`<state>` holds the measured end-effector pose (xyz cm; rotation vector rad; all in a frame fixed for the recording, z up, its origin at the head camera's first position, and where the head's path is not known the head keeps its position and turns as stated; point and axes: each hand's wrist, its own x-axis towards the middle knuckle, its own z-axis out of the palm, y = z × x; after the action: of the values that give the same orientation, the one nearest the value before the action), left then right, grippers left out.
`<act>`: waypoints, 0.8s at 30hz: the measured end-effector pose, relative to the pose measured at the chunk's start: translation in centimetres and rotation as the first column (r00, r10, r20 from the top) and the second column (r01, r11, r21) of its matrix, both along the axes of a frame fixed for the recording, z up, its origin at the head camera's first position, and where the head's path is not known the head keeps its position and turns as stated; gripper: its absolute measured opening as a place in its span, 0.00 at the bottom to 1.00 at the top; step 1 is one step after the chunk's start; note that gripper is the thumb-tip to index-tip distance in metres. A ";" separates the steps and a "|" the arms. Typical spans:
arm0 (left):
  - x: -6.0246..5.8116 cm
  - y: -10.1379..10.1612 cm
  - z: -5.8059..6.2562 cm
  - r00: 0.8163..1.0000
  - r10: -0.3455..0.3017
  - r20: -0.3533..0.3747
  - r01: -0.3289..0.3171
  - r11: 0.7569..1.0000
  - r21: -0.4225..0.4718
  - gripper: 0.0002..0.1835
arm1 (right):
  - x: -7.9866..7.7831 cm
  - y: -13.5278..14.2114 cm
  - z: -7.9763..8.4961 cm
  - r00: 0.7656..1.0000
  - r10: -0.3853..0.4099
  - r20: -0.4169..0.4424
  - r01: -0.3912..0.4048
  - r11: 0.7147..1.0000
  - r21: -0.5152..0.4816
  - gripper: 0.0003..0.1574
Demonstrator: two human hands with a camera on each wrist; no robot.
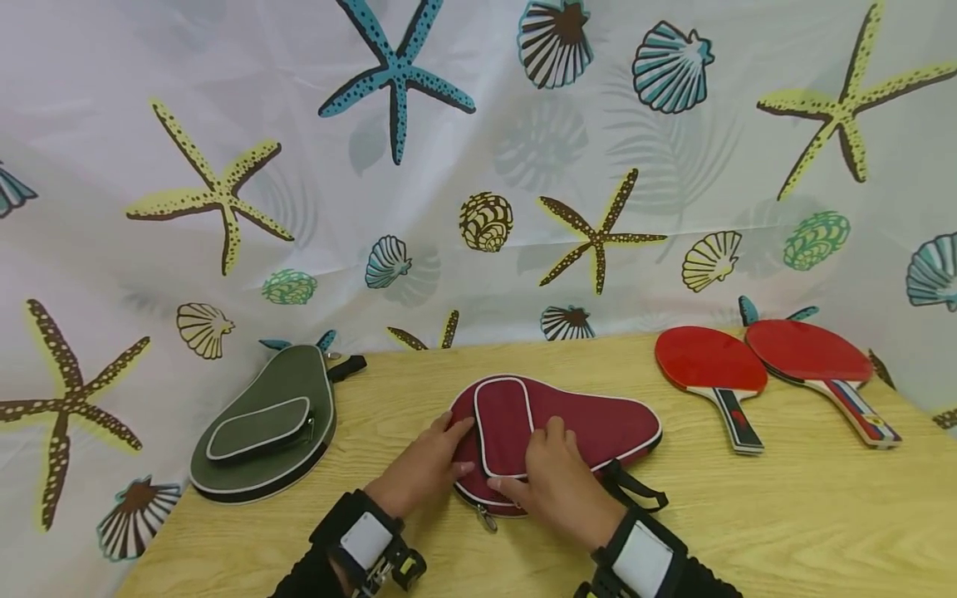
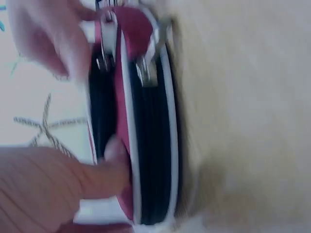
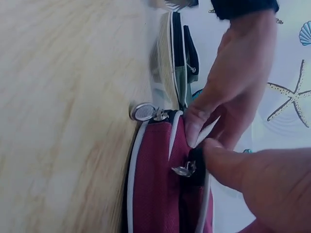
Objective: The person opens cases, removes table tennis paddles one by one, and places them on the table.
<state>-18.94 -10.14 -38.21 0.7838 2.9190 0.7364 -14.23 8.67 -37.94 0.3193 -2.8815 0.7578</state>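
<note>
A maroon table tennis bat case (image 1: pixel 598 419) with white piping lies flat on the table, its raised front pocket (image 1: pixel 504 415) facing up. My left hand (image 1: pixel 426 465) holds the case's rounded left end, index finger by the pocket's edge and thumb (image 2: pixel 114 167) against its side. Over the pocket lies my right hand (image 1: pixel 568 486), fingers bent on top and thumb (image 3: pixel 221 160) at the pocket's zipped edge. The pocket's zipper pull (image 3: pixel 184 170) hangs beside that thumb. A larger metal zipper pull (image 1: pixel 486 519) dangles from the main zip. The right hand's fingertips are partly hidden.
An olive-green bat case (image 1: pixel 269 432) of the same shape lies at the left. Two red bats, one nearer (image 1: pixel 710 365) and one farther right (image 1: pixel 807 353), lie at the right rear. A patterned cloth (image 1: pixel 449 166) hangs behind the wooden table (image 1: pixel 785 523).
</note>
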 end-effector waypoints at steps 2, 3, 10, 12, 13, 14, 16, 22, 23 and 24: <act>1.0 0.3 0.0 0.996 0.080 -0.025 -0.081 0.997 -0.014 0.26 | -0.3 -0.2 -0.1 0.999 -0.035 -0.006 0.035 0.999 -0.007 0.44; 1.5 0.5 0.0 0.992 0.120 -0.042 -0.121 0.992 -0.020 0.25 | -0.5 -0.3 -0.1 0.998 -0.055 -0.004 0.055 0.998 -0.014 0.45; 4.8 1.0 0.1 0.981 0.183 0.061 -0.180 0.983 -0.042 0.17 | -2.0 -1.4 0.1 0.987 -0.161 0.026 0.160 0.987 0.019 0.53; 5.2 1.1 -0.1 0.984 0.150 0.094 -0.147 0.988 -0.035 0.17 | -2.3 -1.7 0.2 0.986 -0.168 0.011 0.167 0.984 0.068 0.51; 5.3 1.3 -0.2 0.987 0.138 0.086 -0.135 0.990 -0.035 0.18 | -2.4 -1.8 0.3 0.985 -0.170 -0.006 0.170 0.981 0.094 0.49; 5.4 1.4 -0.4 0.989 0.130 0.069 -0.128 0.991 -0.036 0.18 | -2.5 -2.0 0.3 0.985 -0.171 -0.023 0.172 0.978 0.116 0.46; 5.4 1.6 -0.6 0.992 0.127 0.002 -0.127 0.991 -0.051 0.19 | -2.7 -2.3 0.3 0.984 -0.173 -0.050 0.178 0.973 0.148 0.44; 5.1 1.9 -1.4 0.976 0.140 -0.164 -0.159 0.981 -0.107 0.14 | -3.2 -2.7 0.0 0.973 -0.208 -0.099 0.223 0.960 0.170 0.64; 5.1 2.0 -1.5 0.975 0.133 -0.178 -0.154 0.982 -0.108 0.13 | -3.3 -2.7 0.0 0.971 -0.211 -0.111 0.228 0.957 0.177 0.65; 5.1 2.0 -1.5 0.974 0.126 -0.187 -0.148 0.983 -0.109 0.12 | -3.3 -2.7 0.0 0.971 -0.213 -0.113 0.231 0.955 0.187 0.65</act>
<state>-13.88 -8.13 -39.74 0.6751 3.1709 0.5114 -17.54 6.01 -37.93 0.0464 -2.8447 0.4066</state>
